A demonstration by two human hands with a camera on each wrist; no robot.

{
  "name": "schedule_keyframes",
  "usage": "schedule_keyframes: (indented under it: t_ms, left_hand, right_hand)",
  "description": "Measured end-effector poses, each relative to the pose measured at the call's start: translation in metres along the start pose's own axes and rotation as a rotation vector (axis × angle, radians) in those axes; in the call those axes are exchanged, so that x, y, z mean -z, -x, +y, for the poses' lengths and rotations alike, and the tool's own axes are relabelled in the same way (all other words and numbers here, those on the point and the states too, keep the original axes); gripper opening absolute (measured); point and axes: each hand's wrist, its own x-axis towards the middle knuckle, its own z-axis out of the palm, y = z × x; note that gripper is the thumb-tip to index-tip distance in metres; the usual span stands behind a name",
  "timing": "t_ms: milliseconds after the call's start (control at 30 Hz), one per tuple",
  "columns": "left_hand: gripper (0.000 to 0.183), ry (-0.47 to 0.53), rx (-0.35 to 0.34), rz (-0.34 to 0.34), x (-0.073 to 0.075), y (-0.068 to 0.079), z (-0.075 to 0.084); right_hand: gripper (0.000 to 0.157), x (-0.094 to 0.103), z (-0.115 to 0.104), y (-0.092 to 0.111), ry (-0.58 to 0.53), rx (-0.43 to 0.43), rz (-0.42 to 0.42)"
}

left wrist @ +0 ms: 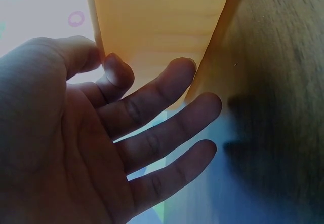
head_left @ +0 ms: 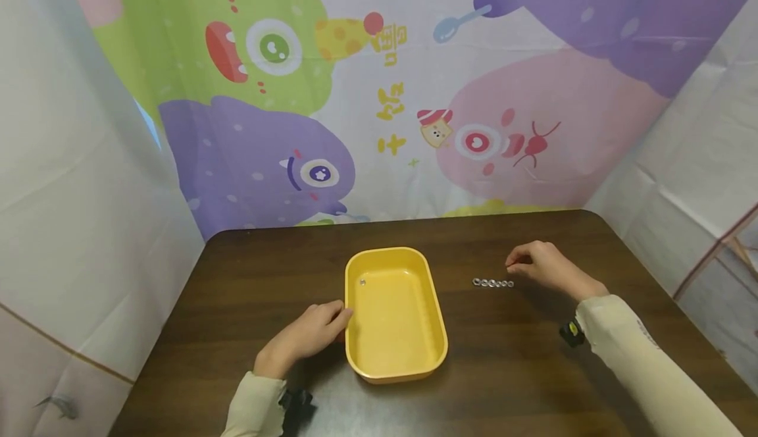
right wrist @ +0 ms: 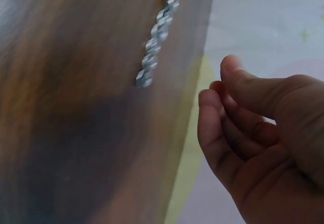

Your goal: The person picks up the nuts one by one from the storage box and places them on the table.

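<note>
A yellow rectangular tray (head_left: 393, 318) stands on the dark wooden table. My left hand (head_left: 314, 332) is at its left side, thumb and index finger pinching the rim; in the left wrist view, the other fingers are spread beside the tray's outer wall (left wrist: 157, 21). Inside the tray, near the far left corner, lies one small metal nut (head_left: 362, 282). To the right of the tray, several shiny metal nuts (head_left: 493, 283) form a short row on the table. My right hand (head_left: 541, 266) hovers just beyond the row's right end, fingers loosely curled, with nothing visible between thumb and fingertips (right wrist: 232, 64).
The brown table (head_left: 284, 259) ends at a cartoon-printed curtain (head_left: 379, 180) behind it. Pale fabric hangs at the left (head_left: 77, 180) and right sides. Dark wrist cameras are strapped under both sleeves (head_left: 639, 345).
</note>
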Motion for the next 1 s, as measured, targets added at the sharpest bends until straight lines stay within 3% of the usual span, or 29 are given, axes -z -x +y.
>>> schedule_keyframes:
  t_ms: [267, 1000]
  left_hand:
    - [0.034, 0.03, -0.003, -0.022, 0.001, 0.001, -0.001]
    - [0.034, 0.024, -0.004, -0.012, -0.001, 0.0, -0.004]
  right_hand:
    - [0.004, -0.01, 0.015, 0.01, 0.029, -0.021, -0.039]
    - [0.007, -0.026, 0.029, 0.015, 0.011, -0.061, -0.066]
